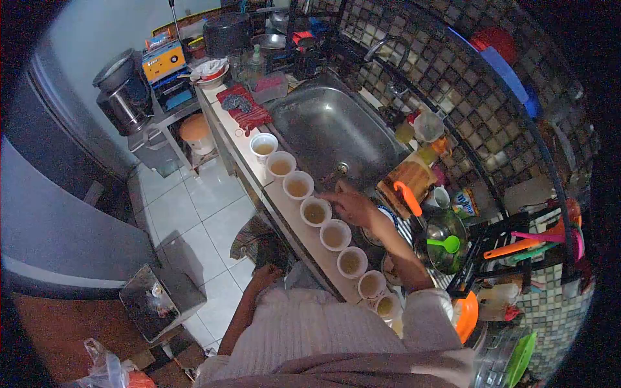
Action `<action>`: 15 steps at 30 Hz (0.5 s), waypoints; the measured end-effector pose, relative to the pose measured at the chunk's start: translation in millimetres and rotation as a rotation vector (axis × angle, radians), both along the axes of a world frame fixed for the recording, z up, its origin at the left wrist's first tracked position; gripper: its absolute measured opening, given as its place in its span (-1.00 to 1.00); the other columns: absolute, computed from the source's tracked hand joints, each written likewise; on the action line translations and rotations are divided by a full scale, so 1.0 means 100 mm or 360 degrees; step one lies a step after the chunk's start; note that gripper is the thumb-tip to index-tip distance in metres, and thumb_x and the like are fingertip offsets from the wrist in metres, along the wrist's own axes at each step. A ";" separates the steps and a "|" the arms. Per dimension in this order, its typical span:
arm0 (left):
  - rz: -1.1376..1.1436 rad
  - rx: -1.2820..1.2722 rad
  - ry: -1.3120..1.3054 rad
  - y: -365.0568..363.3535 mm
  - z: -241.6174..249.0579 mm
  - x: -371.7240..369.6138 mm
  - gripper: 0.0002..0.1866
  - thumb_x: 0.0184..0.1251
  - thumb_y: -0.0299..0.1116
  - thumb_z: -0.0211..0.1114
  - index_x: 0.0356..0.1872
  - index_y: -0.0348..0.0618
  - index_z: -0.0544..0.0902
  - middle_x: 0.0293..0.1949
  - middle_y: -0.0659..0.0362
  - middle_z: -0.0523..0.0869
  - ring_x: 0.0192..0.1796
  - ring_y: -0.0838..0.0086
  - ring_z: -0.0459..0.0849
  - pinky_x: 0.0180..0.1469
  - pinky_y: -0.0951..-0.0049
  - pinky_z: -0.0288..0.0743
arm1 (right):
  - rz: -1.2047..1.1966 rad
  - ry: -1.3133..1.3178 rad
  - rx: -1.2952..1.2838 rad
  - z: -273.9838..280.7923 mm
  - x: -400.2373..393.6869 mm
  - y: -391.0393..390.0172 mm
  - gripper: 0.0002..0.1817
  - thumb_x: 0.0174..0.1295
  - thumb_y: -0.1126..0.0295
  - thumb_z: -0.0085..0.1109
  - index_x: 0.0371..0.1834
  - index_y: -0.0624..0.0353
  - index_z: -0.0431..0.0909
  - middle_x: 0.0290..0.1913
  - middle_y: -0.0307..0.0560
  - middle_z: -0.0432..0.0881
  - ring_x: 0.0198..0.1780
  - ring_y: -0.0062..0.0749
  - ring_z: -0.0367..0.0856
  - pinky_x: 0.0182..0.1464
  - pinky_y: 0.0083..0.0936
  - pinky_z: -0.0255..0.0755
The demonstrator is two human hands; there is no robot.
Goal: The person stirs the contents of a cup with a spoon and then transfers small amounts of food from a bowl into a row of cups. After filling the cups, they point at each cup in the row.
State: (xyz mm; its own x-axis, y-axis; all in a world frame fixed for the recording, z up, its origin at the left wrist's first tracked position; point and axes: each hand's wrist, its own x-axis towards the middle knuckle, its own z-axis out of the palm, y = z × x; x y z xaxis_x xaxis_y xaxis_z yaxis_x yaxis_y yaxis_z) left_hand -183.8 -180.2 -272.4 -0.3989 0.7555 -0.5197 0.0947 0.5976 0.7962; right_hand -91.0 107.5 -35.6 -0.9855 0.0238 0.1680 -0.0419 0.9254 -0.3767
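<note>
A row of clear plastic cups with brownish liquid runs along the counter ledge beside the sink. My right hand (352,205) reaches over the ledge with fingers stretched out, the index fingertip between the third cup (298,185) and the fourth cup (315,211), close to their rims. Nearer to me stand more cups, such as the fifth cup (336,235) and the sixth cup (352,262). My left hand (266,277) hangs low by my waist, close to a dark patterned item (251,242) below the counter; its fingers are in shadow.
Behind the cups lies the steel sink (323,123). A red cloth (249,113) with a scouring pad rests at its far left. To the right are a wooden board (404,184), a metal bowl (446,249) and a green ladle (451,244). A metal bin (152,304) stands on the tiled floor.
</note>
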 end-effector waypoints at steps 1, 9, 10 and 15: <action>0.0001 -0.0002 0.0000 -0.01 -0.05 0.00 -0.63 0.08 -0.08 0.19 -0.30 -0.23 0.55 -0.40 0.11 0.64 -0.33 0.43 0.59 -0.24 0.44 0.43 | 0.0001 0.0000 -0.0002 0.02 -0.02 0.00 -0.47 -0.09 0.59 -0.05 0.03 -0.13 0.42 -0.33 -0.03 0.25 -0.28 -0.23 0.31 -0.18 -0.40 0.27; 0.0027 0.0138 0.0066 -0.03 0.02 0.00 -0.63 0.10 -0.07 0.17 -0.34 -0.22 0.55 -0.45 0.14 0.63 -0.38 0.48 0.58 -0.29 0.43 0.43 | -0.0231 -0.0300 -0.0078 0.02 0.05 0.02 -0.46 -0.08 0.58 -0.05 0.05 -0.12 0.41 -0.33 -0.02 0.26 -0.27 -0.23 0.32 -0.16 -0.41 0.26; 0.0024 0.0136 0.0063 -0.03 0.02 0.01 -0.63 0.10 -0.07 0.17 -0.34 -0.22 0.55 -0.45 0.14 0.63 -0.38 0.48 0.58 -0.29 0.43 0.43 | -0.0234 -0.0303 -0.0080 0.03 0.08 0.02 -0.46 -0.08 0.58 -0.05 0.05 -0.12 0.41 -0.33 -0.02 0.26 -0.27 -0.23 0.32 -0.16 -0.41 0.26; 0.0073 0.0218 -0.0085 -0.04 -0.12 0.02 -0.66 0.11 -0.07 0.15 -0.40 -0.18 0.57 -0.47 0.15 0.63 -0.40 0.48 0.58 -0.30 0.45 0.44 | -0.0255 -0.0206 -0.0161 0.10 0.28 -0.02 -0.47 -0.08 0.60 -0.07 0.05 -0.05 0.41 -0.31 0.00 0.27 -0.25 -0.21 0.34 -0.15 -0.43 0.29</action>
